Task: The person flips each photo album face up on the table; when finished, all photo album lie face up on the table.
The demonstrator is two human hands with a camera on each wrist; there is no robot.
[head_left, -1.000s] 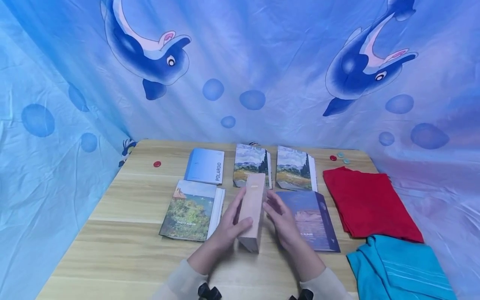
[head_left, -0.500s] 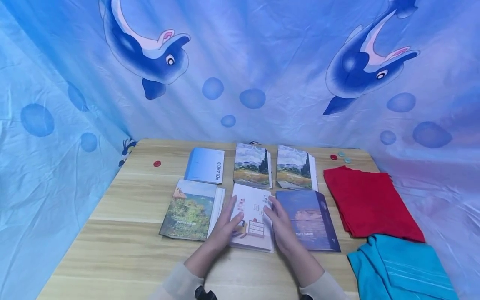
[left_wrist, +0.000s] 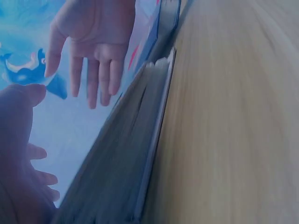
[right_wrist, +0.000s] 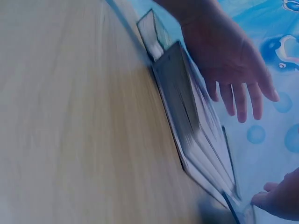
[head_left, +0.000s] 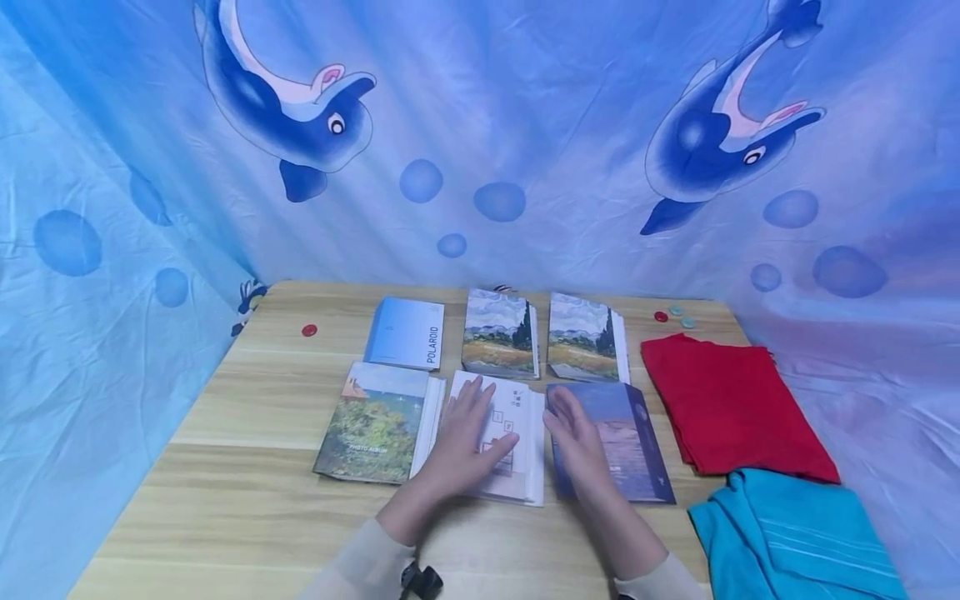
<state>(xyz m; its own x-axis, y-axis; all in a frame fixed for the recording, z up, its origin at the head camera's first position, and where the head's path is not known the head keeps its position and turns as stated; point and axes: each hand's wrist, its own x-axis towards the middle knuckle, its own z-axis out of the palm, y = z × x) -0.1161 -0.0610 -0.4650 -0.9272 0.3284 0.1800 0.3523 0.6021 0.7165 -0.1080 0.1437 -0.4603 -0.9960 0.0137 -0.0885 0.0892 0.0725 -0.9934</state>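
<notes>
A thick white photo album (head_left: 517, 471) with a line drawing of furniture lies flat at the front middle of the table. My left hand (head_left: 463, 442) is over its cover, fingers straight and spread, nothing in its grasp. To the right, my right hand (head_left: 583, 446) hovers with loosely bent fingers above the left part of a purple photo album (head_left: 622, 433). Both hands appear in the left wrist view: the left hand (left_wrist: 18, 140) at the lower left, the right hand (left_wrist: 96, 37) higher up. The right wrist view shows the white album's page edges (right_wrist: 180, 88) from the side.
A garden-picture album (head_left: 375, 425) lies left of the white one. Behind are a blue Polaroid album (head_left: 408, 329) and two landscape albums (head_left: 498, 329). A red cloth (head_left: 738, 408) and a teal cloth (head_left: 802, 533) sit at right. Small discs (head_left: 661, 317) lie near the back corners.
Both hands held the white album on edge, spine up, then it was laid flat between them. Now the left hand is over its cover and the right hand has moved off to the right.
</notes>
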